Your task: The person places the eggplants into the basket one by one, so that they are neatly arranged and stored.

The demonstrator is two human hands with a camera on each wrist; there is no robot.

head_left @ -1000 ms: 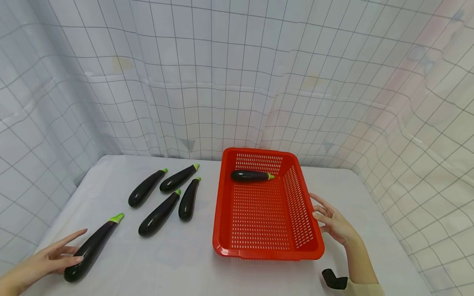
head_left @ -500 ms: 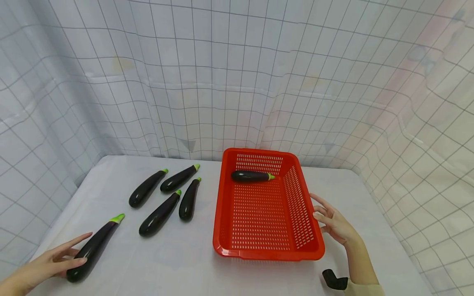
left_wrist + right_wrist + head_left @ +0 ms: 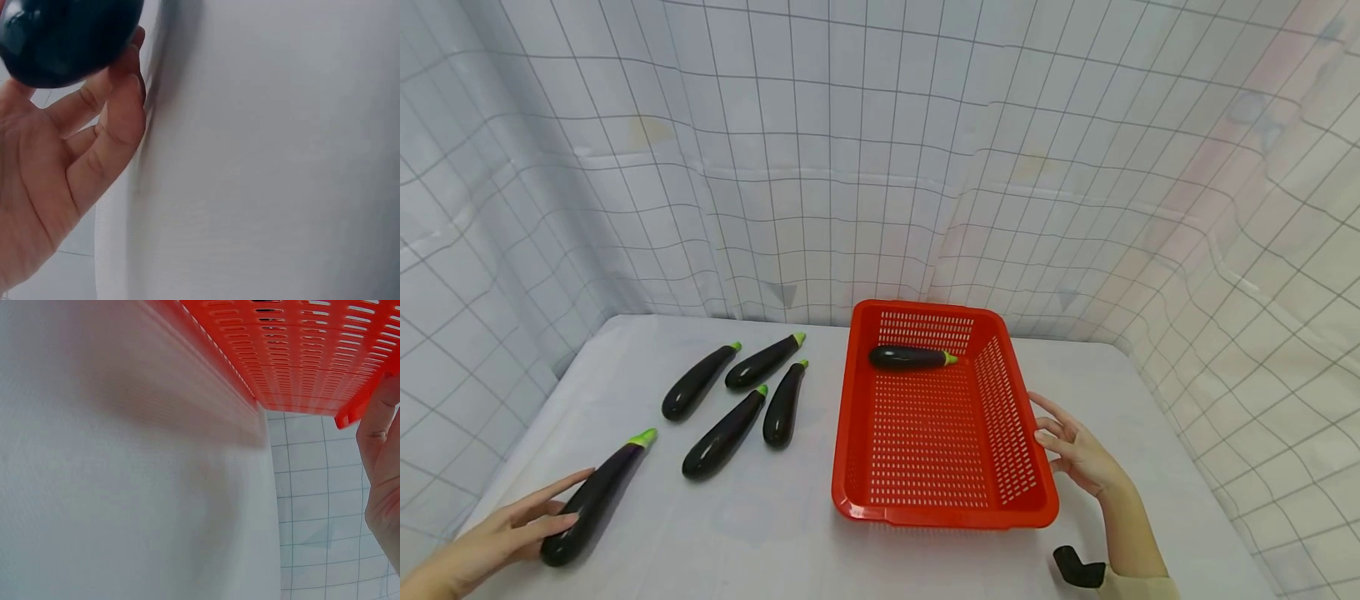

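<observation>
At the lower left of the head view, my left hand [image 3: 512,533] grips a dark eggplant [image 3: 597,502] by its thick end, thumb on the near side and fingers on the far side. Its green stem points away to the right. The left wrist view shows the glossy rounded end [image 3: 69,40] of that eggplant held above the palm. My right hand [image 3: 1078,457] holds the right rim of a red plastic basket [image 3: 945,517], its fingertips at the edge. One eggplant [image 3: 908,357] lies inside the basket at the far end.
Left of the basket, several more eggplants lie on the white cloth: one at the back left [image 3: 696,385], one nearest me [image 3: 722,437]. A black object [image 3: 1078,569] shows beside my right sleeve. Behind the table hangs a white checked curtain [image 3: 880,167].
My left hand has moved slightly right and up with the eggplant in its grip. The right hand, the basket and the other eggplants have kept their places.
</observation>
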